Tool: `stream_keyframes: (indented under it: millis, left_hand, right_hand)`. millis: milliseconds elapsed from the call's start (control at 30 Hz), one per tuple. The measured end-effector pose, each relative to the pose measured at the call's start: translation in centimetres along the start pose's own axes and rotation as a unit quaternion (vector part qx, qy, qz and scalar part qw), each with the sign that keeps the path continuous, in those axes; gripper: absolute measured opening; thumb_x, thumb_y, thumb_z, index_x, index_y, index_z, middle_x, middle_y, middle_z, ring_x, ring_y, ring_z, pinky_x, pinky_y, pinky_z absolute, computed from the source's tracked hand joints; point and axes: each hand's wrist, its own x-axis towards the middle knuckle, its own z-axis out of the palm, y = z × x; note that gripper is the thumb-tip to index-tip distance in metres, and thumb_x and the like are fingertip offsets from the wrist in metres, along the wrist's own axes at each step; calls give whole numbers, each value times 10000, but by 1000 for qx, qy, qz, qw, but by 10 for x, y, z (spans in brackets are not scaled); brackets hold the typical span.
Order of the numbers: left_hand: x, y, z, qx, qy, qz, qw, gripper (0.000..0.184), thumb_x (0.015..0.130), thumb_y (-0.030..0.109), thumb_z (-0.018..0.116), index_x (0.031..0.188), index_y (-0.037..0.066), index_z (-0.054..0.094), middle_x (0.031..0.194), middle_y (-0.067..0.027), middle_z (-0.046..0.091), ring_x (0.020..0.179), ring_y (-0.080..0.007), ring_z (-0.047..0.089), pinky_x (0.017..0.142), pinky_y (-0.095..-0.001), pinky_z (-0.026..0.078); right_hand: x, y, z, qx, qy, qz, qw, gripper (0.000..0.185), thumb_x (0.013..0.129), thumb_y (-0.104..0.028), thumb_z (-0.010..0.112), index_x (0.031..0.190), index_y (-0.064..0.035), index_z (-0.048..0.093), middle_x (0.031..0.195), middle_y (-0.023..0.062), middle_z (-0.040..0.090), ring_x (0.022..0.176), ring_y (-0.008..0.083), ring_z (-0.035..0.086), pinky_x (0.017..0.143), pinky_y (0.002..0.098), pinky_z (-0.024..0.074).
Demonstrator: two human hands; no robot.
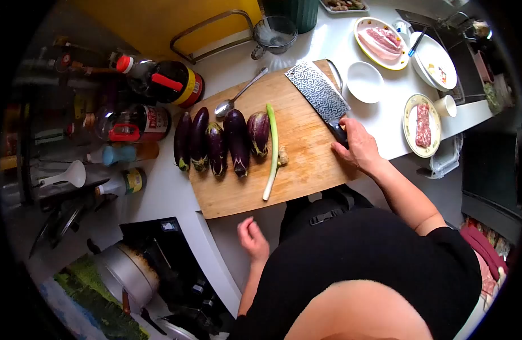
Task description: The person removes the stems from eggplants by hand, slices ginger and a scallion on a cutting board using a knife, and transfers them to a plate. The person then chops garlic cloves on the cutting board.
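Observation:
My right hand (360,148) is at the black handle of a cleaver (316,90), with fingers and thumb closed about it. The cleaver's broad, dimpled blade lies over the back right of a wooden cutting board (312,175). My left hand (253,241) hangs before the board's front edge, its fingers curled and nothing visible in them. Several purple eggplants (236,141) lie side by side on the board. Right of them are a green onion (272,153) and a small piece of ginger (282,156). A metal spoon (225,107) rests behind the eggplants.
Sauce bottles (179,83) crowd the left side. A stove with a pot (125,272) stands at the lower left. Along the right are a white bowl (365,83), a plate of sliced meat (381,43) and another meat plate (410,124). A glass cup (276,35) stands behind.

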Motion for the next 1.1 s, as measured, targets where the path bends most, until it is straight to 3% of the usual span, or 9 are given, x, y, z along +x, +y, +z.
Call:
stream_keyframes:
  millis: [67, 100, 233, 367, 400, 500, 567, 667, 1100]
  left_hand:
    - [-23, -59, -22, -180, -25, -310, 933, 386, 953, 385, 415, 1055, 39, 554, 878, -81, 567, 788, -222, 554, 705, -295, 455]
    - [-17, -83, -30, -296, -50, -457, 837, 484, 957, 475, 351, 1069, 52, 558, 909, -82, 573, 817, -213, 557, 725, -283, 453]
    - [22, -112, -1, -613, -16, -490, 620, 639, 920, 577, 260, 1207, 67, 518, 1162, -120, 564, 1024, -280, 528, 852, -388, 425]
    - [67, -103, 21, -691, -4, -416, 592, 646, 871, 562, 363, 1290, 81, 463, 1275, -96, 509, 1166, -297, 473, 990, -442, 370]
    - [71, -109, 23, -700, -48, -374, 606, 637, 851, 532, 419, 1307, 88, 444, 1300, -89, 490, 1200, -284, 454, 1021, -452, 352]
    - [82, -103, 26, -707, -56, -351, 611, 531, 891, 444, 366, 1268, 99, 508, 1275, -103, 524, 1142, -320, 503, 963, -484, 402]
    - [86, -108, 25, -699, -57, -355, 618, 536, 884, 454, 380, 1267, 100, 508, 1273, -97, 527, 1144, -315, 503, 965, -487, 401]
    - [89, -112, 24, -677, -52, -353, 644, 582, 869, 497, 403, 1287, 97, 473, 1295, -89, 505, 1179, -297, 476, 995, -475, 377]
    - [96, -130, 52, -679, -33, -319, 660, 612, 889, 516, 348, 1323, 92, 428, 1339, -103, 462, 1208, -307, 456, 1023, -479, 360]
  right_hand:
    - [-1, -4, 3, -18, 1, 17, 1000, 573, 742, -249, 696, 1178, -54, 379, 1066, 170, 519, 993, 333, 529, 796, 422, 474]
    - [-1, -5, 3, -25, -1, 32, 999, 574, 743, -248, 694, 1180, -52, 377, 1074, 172, 518, 995, 338, 527, 805, 424, 469]
    - [-6, -17, 7, -4, 2, 76, 997, 518, 759, -243, 677, 1162, -48, 415, 1085, 175, 510, 1022, 341, 507, 853, 432, 444]
    - [-7, -15, 10, -20, 41, 68, 997, 468, 793, -275, 656, 1140, -37, 453, 1049, 158, 541, 984, 313, 543, 842, 409, 457]
    - [-5, -16, 8, 85, 83, 134, 984, 450, 809, -283, 641, 1138, -31, 466, 1010, 147, 565, 928, 295, 566, 819, 389, 468]
    - [16, 40, 30, 308, 256, 256, 880, 362, 879, -252, 577, 1129, -7, 487, 893, 83, 599, 736, 149, 584, 633, 281, 495]
    - [28, 48, 10, 469, 265, 334, 773, 345, 907, -261, 533, 1156, -32, 469, 934, 94, 599, 732, 160, 603, 594, 286, 501]
    - [43, 61, -9, 579, 211, 359, 701, 346, 929, -286, 486, 1186, -57, 443, 974, 107, 595, 759, 182, 621, 584, 296, 507]
    - [56, 94, -15, 637, 203, 338, 662, 290, 867, -83, 407, 1156, -55, 395, 974, 126, 592, 761, 216, 619, 539, 299, 533]
